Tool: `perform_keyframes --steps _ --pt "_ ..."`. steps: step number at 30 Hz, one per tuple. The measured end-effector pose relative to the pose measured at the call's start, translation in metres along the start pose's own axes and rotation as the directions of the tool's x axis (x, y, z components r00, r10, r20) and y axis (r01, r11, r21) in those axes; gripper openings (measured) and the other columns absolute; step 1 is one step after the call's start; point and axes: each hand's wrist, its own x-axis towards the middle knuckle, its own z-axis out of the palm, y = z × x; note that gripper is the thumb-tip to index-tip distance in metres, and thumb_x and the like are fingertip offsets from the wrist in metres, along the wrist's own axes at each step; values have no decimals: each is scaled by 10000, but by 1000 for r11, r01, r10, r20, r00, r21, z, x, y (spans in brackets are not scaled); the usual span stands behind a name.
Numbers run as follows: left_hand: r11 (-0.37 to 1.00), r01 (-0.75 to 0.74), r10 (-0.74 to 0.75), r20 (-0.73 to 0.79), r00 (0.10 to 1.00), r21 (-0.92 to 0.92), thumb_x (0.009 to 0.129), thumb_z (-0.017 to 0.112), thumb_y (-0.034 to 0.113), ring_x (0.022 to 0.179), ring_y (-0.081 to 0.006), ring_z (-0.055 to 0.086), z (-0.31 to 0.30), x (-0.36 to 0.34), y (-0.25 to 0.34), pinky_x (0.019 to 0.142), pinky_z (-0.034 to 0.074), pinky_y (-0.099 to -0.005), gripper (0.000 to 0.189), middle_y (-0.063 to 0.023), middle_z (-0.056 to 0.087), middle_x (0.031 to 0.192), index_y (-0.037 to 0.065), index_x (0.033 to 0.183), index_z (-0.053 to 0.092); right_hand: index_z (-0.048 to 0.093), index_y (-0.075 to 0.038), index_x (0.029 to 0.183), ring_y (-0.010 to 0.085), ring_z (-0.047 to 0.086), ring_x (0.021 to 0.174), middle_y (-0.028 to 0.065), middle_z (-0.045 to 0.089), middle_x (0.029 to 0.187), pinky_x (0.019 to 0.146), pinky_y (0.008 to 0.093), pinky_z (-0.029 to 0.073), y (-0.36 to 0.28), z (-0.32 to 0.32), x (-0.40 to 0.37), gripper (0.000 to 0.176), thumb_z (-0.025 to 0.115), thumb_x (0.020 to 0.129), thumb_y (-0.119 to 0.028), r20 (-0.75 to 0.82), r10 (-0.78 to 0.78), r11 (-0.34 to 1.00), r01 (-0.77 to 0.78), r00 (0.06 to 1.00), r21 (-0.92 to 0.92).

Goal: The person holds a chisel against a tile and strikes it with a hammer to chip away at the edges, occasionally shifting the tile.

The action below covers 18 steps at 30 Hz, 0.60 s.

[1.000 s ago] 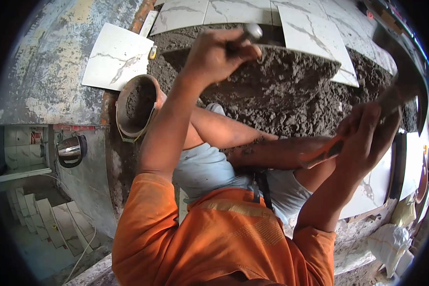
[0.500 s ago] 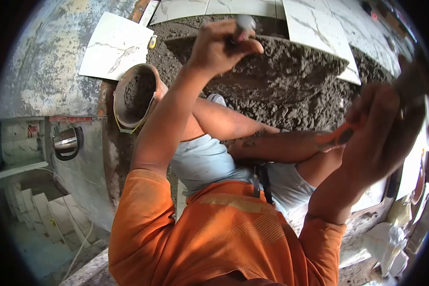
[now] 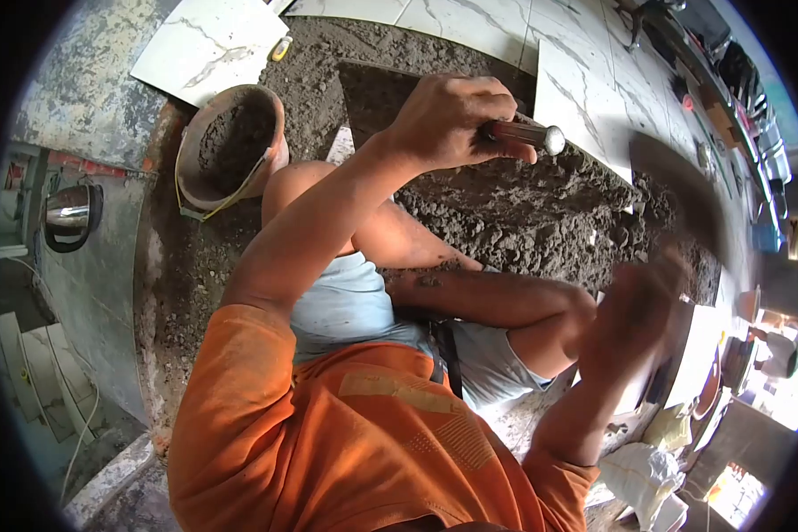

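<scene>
My left hand [image 3: 461, 120] is closed round a tool handle [image 3: 521, 133] with a rounded metal end. It hangs over the dark wet mortar [image 3: 541, 208], and the tool's other end is hidden. On the right my right hand [image 3: 638, 301] is smeared by motion. A broad dark blade, apparently a trowel [image 3: 687, 186], extends from it over the mortar's right side. A white marbled tile [image 3: 576, 111] lies beyond the mortar. Part of the mortar forms a dark, straight-edged face below my left hand.
A bucket [image 3: 270, 151] with mortar inside stands by my knee. Behind it lie a loose marbled tile [image 3: 213, 49] and a small yellow-and-white item [image 3: 281, 48]. Laid tiles [image 3: 470, 19] run along the back. A metal kettle [image 3: 69, 217] is at far left, a white sack [image 3: 643, 470] at lower right.
My left hand has moved right and down in view, its tool now pointing right. My right hand has swung down and left with the blade. The view has shifted too.
</scene>
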Motion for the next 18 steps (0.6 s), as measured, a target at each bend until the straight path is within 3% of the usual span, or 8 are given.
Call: perform_keyframes --steps 2,5,8,9,10,14,17,18 --pt "999 -13 13 -26 1000 -30 738 893 469 709 -211 710 1 -3 1 589 566 -347 463 -28 743 980 96 750 619 609 20 1113 187 603 774 106 622 871 739 332 502 -19 4 8 181 614 948 -55 120 162 948 -188 979 256" --pt "999 -22 20 -64 998 -33 714 914 368 741 -218 711 3 -7 -1 627 571 -364 410 -32 746 1027 98 733 607 545 38 1278 131 506 577 63 565 772 499 269 410 -9 3 -8 316 552 1035 -164 -229 206 918 -106 951 383" --pt "997 -76 75 -94 993 -2 703 896 299 757 -222 705 2 -12 -2 663 571 -374 357 -34 742 1062 98 731 602 535 60 1202 179 517 575 98 539 747 489 275 413 4 17 -27 319 574 1037 -210 -251 588 359 30 769 933" --pt "993 -114 114 -125 986 2 706 875 290 758 -223 701 3 -13 -3 676 568 -377 335 -32 739 1072 99 737 602 536 51 1163 193 533 603 104 544 762 515 269 422 5 19 -26 304 593 1032 -218 -267 208 857 -44 941 514" --pt "988 -155 154 -160 975 5 709 853 281 759 -225 696 3 -14 -2 689 565 -379 312 -30 736 1083 99 743 601 537 42 1125 207 549 632 111 548 777 540 263 432 -6 21 -17 294 611 1028 -226 -12 -117 987 115 993 -114" --pt "993 -118 119 -147 982 17 714 847 286 737 -217 679 5 -14 -3 674 555 -371 320 -30 732 1055 97 723 589 533 69 1196 219 574 667 137 595 828 624 346 488 6 13 -39 337 592 1043 -226 -247 191 913 -80 950 399" --pt "998 -32 36 -93 995 44 668 881 296 785 -217 706 3 -17 5 751 580 -377 317 1 706 977 122 804 653 532 76 1170 186 565 674 126 601 809 667 335 492 22 -9 -39 409 533 1069 -320 -210 138 898 -32 968 439" --pt "999 -30 33 -86 996 28 668 881 296 785 -217 706 4 -17 5 751 580 -377 317 1 706 977 122 804 653 546 69 1155 180 553 687 102 608 807 740 370 499 2 -4 -28 350 543 1059 -267 11 -168 973 168 986 -156"
